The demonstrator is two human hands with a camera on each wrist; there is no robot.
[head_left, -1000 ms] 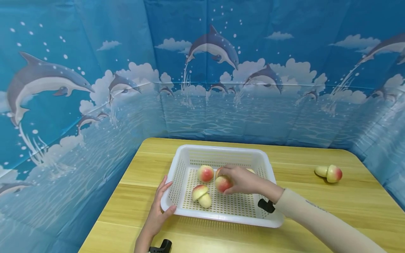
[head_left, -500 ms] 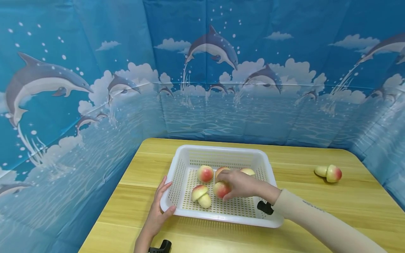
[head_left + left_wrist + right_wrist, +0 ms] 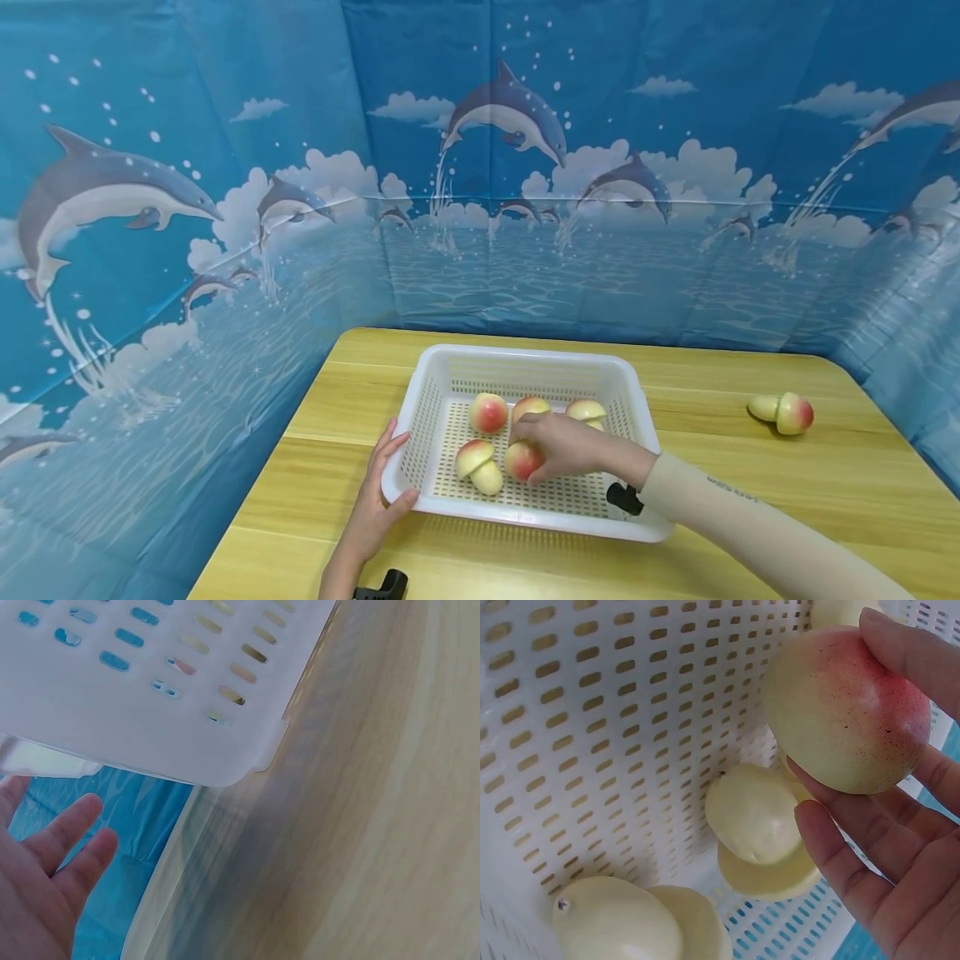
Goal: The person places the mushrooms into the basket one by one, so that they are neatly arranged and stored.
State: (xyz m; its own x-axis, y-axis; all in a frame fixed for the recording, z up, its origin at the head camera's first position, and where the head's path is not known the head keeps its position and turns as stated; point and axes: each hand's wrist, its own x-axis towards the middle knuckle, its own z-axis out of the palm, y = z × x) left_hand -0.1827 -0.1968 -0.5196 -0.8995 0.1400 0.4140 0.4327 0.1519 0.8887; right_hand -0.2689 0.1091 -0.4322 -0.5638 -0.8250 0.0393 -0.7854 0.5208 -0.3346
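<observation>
A white plastic basket (image 3: 517, 517) stands on the wooden table with several toy mushrooms in it, their caps red and yellow. My right hand (image 3: 561, 446) is inside the basket and pinches one toy mushroom (image 3: 522, 461) between thumb and fingers. In the right wrist view this mushroom (image 3: 847, 712) shows its rounded, red-blushed cap above other mushrooms (image 3: 754, 814). At the basket's left side, my left hand (image 3: 375, 500) rests with spread fingers, its thumb at the near rim. The left wrist view shows loosely straight fingers (image 3: 79, 874) beside the basket wall (image 3: 105, 750).
Another toy mushroom (image 3: 782, 413) lies on the table (image 3: 720, 475) to the right of the basket. A blue curtain (image 3: 480, 275) printed with dolphins hangs behind and along the sides of the table.
My right hand has moved a little toward me with the mushroom it pinches, uncovering more of the mushrooms behind it. The left hand and the basket stay where they were.
</observation>
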